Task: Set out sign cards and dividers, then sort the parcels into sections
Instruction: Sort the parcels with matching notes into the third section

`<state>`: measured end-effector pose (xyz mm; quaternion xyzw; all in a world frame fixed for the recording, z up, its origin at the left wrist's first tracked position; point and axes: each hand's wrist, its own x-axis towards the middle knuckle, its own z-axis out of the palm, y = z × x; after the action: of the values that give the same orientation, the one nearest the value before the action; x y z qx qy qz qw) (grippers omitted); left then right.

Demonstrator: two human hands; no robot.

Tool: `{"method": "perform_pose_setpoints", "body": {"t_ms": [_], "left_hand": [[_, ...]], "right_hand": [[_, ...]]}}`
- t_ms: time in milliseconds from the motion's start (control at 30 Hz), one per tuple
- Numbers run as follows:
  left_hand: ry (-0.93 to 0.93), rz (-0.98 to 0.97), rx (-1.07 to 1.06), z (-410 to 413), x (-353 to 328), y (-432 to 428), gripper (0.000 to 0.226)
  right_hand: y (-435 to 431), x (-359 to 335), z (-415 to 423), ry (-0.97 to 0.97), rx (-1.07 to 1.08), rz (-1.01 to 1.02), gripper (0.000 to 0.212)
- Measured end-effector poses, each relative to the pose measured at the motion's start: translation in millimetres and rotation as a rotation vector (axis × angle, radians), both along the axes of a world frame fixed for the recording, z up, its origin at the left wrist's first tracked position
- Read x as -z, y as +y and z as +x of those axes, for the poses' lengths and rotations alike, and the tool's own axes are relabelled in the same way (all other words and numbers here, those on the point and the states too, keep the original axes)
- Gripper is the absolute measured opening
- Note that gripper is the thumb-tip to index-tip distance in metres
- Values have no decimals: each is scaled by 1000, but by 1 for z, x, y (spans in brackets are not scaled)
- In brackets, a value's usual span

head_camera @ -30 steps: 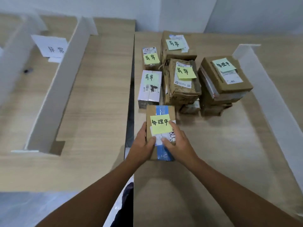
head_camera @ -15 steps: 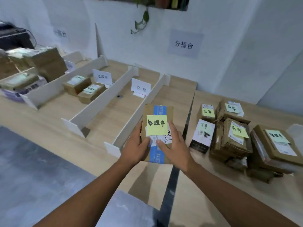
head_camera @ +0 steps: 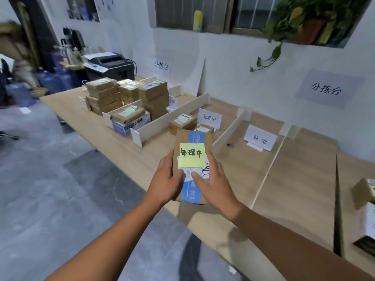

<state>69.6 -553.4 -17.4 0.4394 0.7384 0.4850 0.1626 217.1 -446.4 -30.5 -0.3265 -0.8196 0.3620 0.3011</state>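
Note:
A brown parcel with blue tape and a yellow sticky note hangs in the air above the table's front edge. My left hand grips its left side and my right hand grips its right side, thumbs on top. Behind it lies a section with a white sign card and two small parcels. White dividers split the table into sections. A second sign card stands in the section to the right, which holds no parcels.
Stacks of brown parcels fill the far-left sections, next to a black printer. More parcels lie at the right edge on a second table. Grey floor spreads to the left.
Both hands lifted the parcel off the right table and carried it left, to the front of the sign-carded sections. The view swung left with it.

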Motion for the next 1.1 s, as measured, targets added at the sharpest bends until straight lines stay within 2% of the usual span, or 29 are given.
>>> {"method": "perform_pose_setpoints", "body": {"t_ms": [200, 367, 600, 733, 1033, 1100], "left_hand": [[17, -28, 28, -102, 9, 14, 54], [-10, -69, 76, -176, 39, 64, 50], [-80, -90, 105, -285, 71, 144, 50], [-126, -131, 160, -337, 78, 185, 59], [-179, -367, 215, -427, 146, 252, 53], [-245, -416, 220, -444, 162, 267, 53]], "right_hand": [[9, 14, -100, -3, 38, -53, 81], [58, 49, -178, -48, 63, -80, 78], [132, 100, -287, -105, 74, -231, 80], [167, 115, -335, -133, 115, -286, 79], [209, 164, -418, -279, 197, -393, 84], [218, 175, -437, -295, 217, -416, 84]]}}
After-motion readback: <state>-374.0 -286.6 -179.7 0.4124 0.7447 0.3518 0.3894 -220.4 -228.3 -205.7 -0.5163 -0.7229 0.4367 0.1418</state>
